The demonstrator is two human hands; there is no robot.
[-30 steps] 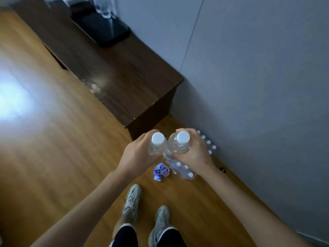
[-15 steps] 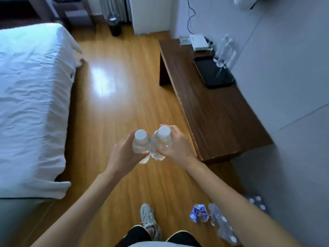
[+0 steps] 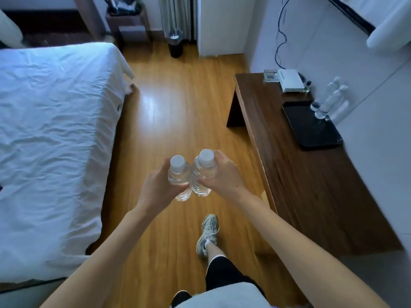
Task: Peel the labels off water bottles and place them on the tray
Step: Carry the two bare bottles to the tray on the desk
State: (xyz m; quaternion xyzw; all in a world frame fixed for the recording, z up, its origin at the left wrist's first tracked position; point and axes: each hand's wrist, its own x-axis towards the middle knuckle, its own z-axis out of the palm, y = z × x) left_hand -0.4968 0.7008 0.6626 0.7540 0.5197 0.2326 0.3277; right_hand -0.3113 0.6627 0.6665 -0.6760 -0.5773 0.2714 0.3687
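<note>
I carry two clear water bottles with white caps and no labels, upright and side by side over the wooden floor. My left hand [image 3: 158, 189] grips the left bottle [image 3: 179, 174] and my right hand [image 3: 222, 176] grips the right bottle [image 3: 204, 168]; the bottles touch each other. Ahead on the right, a black tray [image 3: 311, 127] lies on the dark wooden bench [image 3: 311, 185]. Two more label-free bottles [image 3: 328, 101] stand at the tray's far corner by the wall.
A bed with a white sheet [image 3: 51, 141] fills the left side. The floor lane [image 3: 178, 112] runs between bed and bench. A white box [image 3: 291, 80] and a glass ashtray [image 3: 270, 75] sit at the bench's far end. A bin [image 3: 175, 44] stands by the far wall.
The view has swung from the floor corner with the bottle pack and peeled labels to the room, and moved forward along the bench. Both hands keep holding their bottles together.
</note>
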